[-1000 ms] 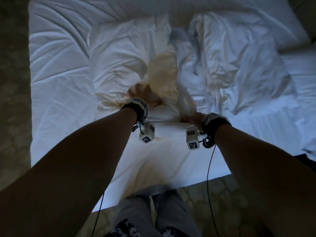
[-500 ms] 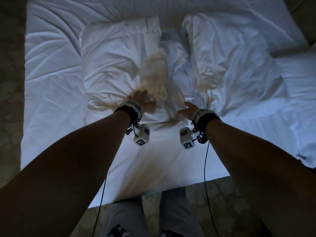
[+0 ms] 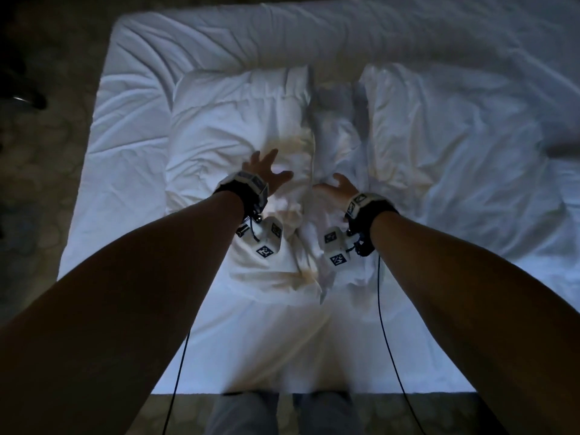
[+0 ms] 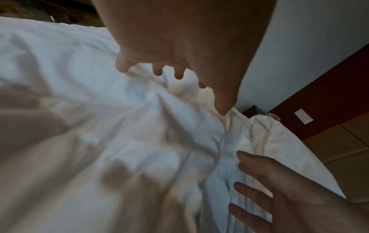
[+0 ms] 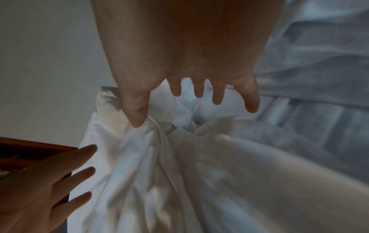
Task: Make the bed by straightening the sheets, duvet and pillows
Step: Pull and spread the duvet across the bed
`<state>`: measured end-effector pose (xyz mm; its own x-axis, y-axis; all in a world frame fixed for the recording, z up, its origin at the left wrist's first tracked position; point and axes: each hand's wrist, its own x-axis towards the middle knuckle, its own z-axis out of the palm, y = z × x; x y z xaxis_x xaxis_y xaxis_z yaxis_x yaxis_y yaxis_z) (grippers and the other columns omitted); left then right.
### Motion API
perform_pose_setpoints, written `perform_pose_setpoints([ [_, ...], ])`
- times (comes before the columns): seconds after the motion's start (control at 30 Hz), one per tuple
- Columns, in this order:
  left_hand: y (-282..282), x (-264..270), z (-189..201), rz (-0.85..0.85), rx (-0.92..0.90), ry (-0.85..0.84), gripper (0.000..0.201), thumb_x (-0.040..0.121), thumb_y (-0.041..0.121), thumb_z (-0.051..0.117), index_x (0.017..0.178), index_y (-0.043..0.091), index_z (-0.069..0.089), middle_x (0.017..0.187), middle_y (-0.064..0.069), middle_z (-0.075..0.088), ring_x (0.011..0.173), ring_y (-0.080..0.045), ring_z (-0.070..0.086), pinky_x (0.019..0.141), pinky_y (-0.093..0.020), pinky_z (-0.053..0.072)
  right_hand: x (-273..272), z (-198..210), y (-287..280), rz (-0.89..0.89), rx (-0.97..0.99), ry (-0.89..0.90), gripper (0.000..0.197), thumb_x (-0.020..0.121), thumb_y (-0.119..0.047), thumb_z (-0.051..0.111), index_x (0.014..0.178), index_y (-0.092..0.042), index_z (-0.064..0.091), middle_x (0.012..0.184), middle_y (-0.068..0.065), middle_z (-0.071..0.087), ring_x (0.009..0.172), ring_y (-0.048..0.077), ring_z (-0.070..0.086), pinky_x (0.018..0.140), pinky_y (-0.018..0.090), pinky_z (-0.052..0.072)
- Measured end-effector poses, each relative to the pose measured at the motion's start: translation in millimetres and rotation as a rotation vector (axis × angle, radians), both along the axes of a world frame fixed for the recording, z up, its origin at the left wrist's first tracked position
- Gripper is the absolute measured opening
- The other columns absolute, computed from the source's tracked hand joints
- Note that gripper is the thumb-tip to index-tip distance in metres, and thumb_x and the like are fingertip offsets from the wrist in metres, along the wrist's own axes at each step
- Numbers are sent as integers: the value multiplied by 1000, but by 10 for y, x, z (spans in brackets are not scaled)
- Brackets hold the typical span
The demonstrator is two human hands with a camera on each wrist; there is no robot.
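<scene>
White cotton everywhere: the left pillow (image 3: 238, 127) lies crumpled on the bed's sheet (image 3: 125, 127); the left hand (image 3: 263, 171) hovers over it, fingers (image 4: 157, 71) spread, holding nothing; the right hand (image 3: 340, 186), fingers spread too, sits by the bunched fabric (image 3: 332, 127) beside the right pillow (image 3: 439, 127); grabbing loose cloth could drag both pillows askew, I judge; no legible writing, only wrist markers (image 3: 265, 251).

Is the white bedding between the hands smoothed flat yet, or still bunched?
Bunched. The white bedding lies in crumpled folds between the left hand and right hand, both open with fingers spread.
</scene>
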<state>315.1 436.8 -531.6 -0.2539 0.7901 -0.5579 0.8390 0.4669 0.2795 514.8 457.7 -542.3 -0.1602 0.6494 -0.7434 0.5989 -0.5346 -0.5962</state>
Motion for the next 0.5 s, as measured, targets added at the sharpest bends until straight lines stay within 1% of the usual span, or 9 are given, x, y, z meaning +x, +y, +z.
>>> perform_pose_setpoints([
  [0.07, 261, -33, 39, 6, 32, 16, 80, 87, 66, 48, 151, 41, 8, 162, -2, -4, 147, -38, -2, 116, -58, 11, -56, -46, 261, -38, -12, 8, 118, 57, -75, 68, 151, -36, 8, 147, -5, 31, 132, 28, 41, 96, 47, 44],
  [0.13, 541, -91, 22, -2, 57, 45, 81, 87, 66, 46, 151, 42, 3, 161, -2, -10, 146, -40, -7, 116, -57, 7, -127, -157, 544, -29, -1, -42, 133, 46, -87, 63, 151, -40, -4, 160, 2, 11, 142, 35, 26, 100, 58, 41],
  [0.2, 809, -175, -66, -6, 55, 42, 79, 87, 69, 41, 150, 46, -2, 160, 2, -20, 144, -43, -15, 115, -58, 5, -238, -265, 810, -30, -24, -81, 146, 33, -96, 58, 147, -44, -18, 162, 3, -5, 146, 39, 16, 101, 63, 38],
  [0.23, 930, -219, -143, -1, 63, 31, 76, 88, 69, 40, 149, 48, 0, 159, 4, -22, 143, -43, -19, 114, -60, 6, -308, -398, 954, -52, -21, -70, 151, 28, -96, 59, 146, -44, -21, 162, 3, -9, 146, 38, 13, 103, 63, 37],
  [0.27, 1051, -266, -245, -38, 77, 53, 70, 90, 65, 41, 148, 49, 4, 159, 6, -21, 142, -43, -20, 112, -62, 7, -388, -484, 1074, -80, -3, -38, 156, 26, -95, 61, 146, -41, -21, 162, 2, -9, 147, 35, 11, 106, 61, 34],
  [0.33, 1263, -351, -504, -248, 71, 170, 57, 97, 48, 38, 148, 45, 13, 159, 7, -15, 142, -43, -19, 111, -67, 7, -539, -682, 1285, -150, 20, 52, 162, 26, -90, 68, 150, -31, -18, 163, 1, -4, 148, 30, 11, 113, 56, 26],
  [0.37, 1330, -393, -627, -318, 53, 200, 51, 100, 42, 34, 148, 40, 15, 160, 7, -12, 143, -43, -17, 111, -68, 6, -614, -787, 1364, -176, 21, 86, 161, 28, -86, 71, 151, -28, -16, 162, 2, 2, 147, 29, 15, 113, 55, 27],
  [0.47, 1370, -514, -972, -362, -15, 238, 47, 102, 39, 24, 148, 31, 21, 161, 5, -8, 145, -41, -13, 113, -65, 4, -836, -1067, 1488, -248, 41, 125, 147, 41, -66, 85, 154, -22, 1, 156, 7, 26, 138, 29, 35, 109, 49, 37],
  [0.5, 1348, -538, -1031, -355, -16, 239, 47, 103, 40, 23, 149, 31, 21, 162, 2, -6, 145, -40, -12, 114, -63, 1, -894, -1148, 1507, -267, 52, 141, 142, 42, -58, 89, 153, -22, 8, 152, 8, 33, 134, 28, 40, 107, 48, 40],
])
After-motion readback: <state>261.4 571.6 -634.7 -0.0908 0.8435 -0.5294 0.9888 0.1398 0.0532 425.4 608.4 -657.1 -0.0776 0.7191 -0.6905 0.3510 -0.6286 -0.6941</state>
